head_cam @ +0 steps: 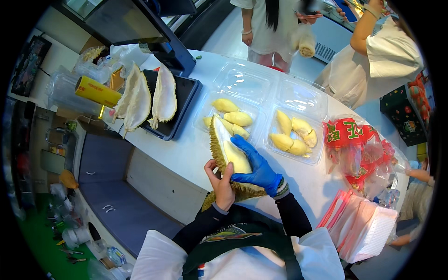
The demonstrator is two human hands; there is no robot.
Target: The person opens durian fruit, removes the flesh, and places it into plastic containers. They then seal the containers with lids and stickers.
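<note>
My bare left hand grips the spiky edge of an opened durian section, thumb over its inner side. My right hand, in a blue glove, has its fingers and thumb around the pale yellow durian flesh lying in that husk. More spiky durian husk shows below my hands, partly hidden. Just beyond is an open clear plastic box with several yellow durian pieces, partly covered by the section. A second open clear box to the right also holds durian pieces.
Emptied durian husks rest on and beside a black scale at left, near a yellow roll. Red printed plastic bags and stacked pink-and-white packs lie at right. People stand across the white counter.
</note>
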